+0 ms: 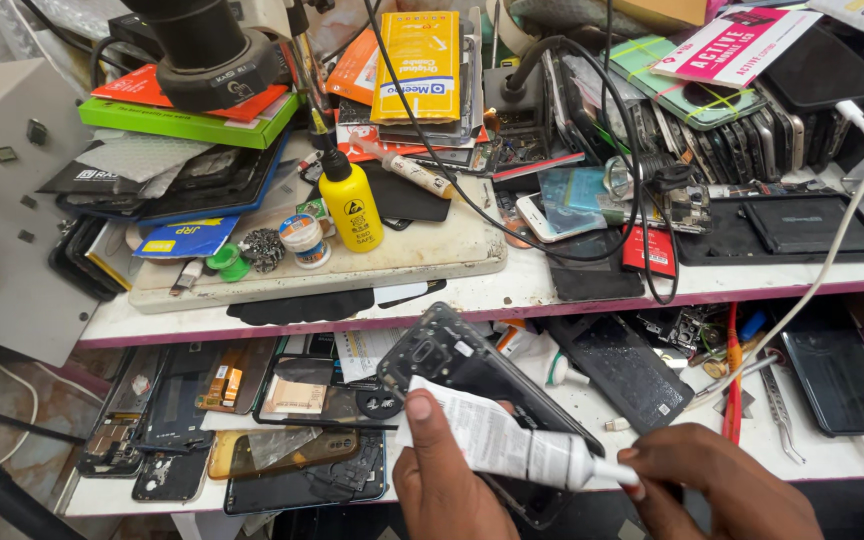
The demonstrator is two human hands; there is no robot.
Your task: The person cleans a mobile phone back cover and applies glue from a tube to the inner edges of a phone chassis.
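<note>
Both hands run off the bottom edge, the left hand at the wrist, the right hand past the knuckles; the white glue tube covers the middle of the opened black phone, whose lower end sinks behind the left hand; the tube's tip is hidden under the right fingers; the microscope head is cropped at the top edge; small parts on the bench's lower shelf are too small to identify.

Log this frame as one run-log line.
left hand: holds white glue tube and black phone frame | right hand: fingertips at tube nozzle cap | tweezers idle on bench
</note>
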